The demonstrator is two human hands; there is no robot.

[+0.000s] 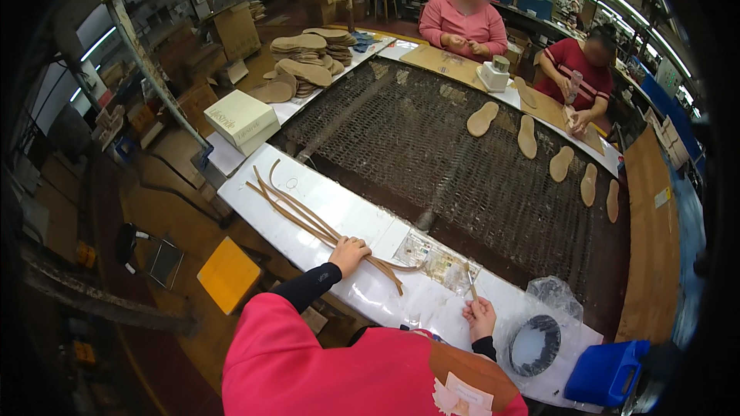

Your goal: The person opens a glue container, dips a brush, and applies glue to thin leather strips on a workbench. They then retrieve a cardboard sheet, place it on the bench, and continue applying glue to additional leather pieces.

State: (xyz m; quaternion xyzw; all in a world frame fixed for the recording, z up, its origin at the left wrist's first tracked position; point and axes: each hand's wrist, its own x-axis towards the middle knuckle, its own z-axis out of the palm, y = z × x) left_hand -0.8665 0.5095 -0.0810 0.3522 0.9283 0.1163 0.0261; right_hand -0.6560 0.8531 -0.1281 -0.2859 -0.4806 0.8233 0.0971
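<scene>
Several long, narrow brown strips (297, 212) lie in a loose bundle on the white tabletop, their ends fanned out. My left hand (349, 255) presses down over the bundle near its right end, fingers curled round the strips. To the right, my right hand (479, 317) pinches a slim brush-like tool (472, 283) that points away from me; its exact kind is hard to make out. Beside that hand stands a dark-rimmed round tub (535, 345) with whitish contents, wrapped in clear plastic.
A dark mesh conveyor (401, 139) runs beyond my table, carrying several tan insoles (527, 137). Stacked insoles (304, 69) and a pale box (242, 120) stand far left. A blue jug (607, 374) is at right. Two people (464, 19) work across the conveyor.
</scene>
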